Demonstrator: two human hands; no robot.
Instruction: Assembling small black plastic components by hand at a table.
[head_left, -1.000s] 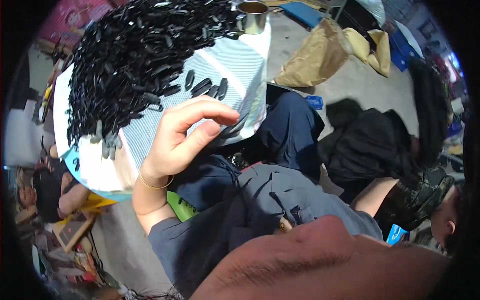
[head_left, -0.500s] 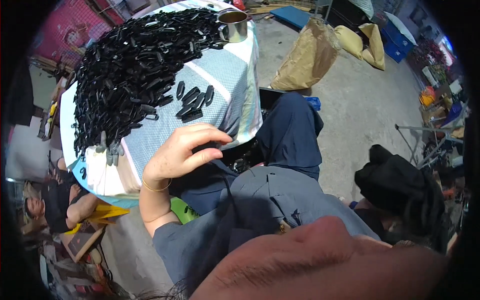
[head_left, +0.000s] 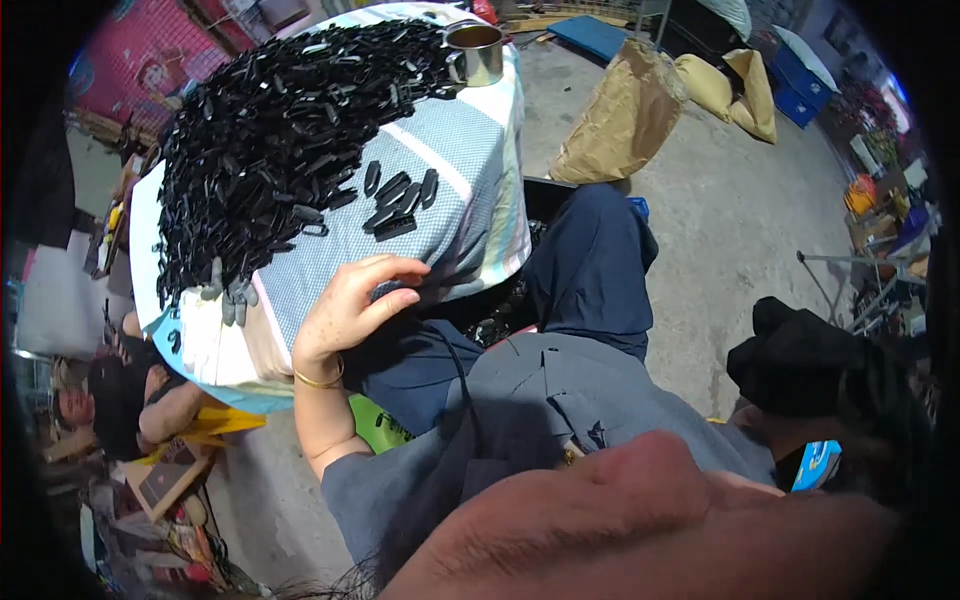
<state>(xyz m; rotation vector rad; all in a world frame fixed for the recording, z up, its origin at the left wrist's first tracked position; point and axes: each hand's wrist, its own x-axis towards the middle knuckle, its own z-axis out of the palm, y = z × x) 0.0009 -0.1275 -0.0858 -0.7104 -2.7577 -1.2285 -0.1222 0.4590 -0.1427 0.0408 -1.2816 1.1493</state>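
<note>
Left hand [head_left: 350, 305] rests w/ fingers loosely curled at the near edge of the cloth-covered desk [head_left: 470, 200], gripping nothing as far as the view shows. Small group of black plastic pieces [head_left: 398, 197] lies on the desk just beyond the fingertips, apart from the hand. Big black pile [head_left: 280, 140] covers the desk's far-left part; metal cup [head_left: 475, 52] at its far edge. Right hand not visible.
</note>
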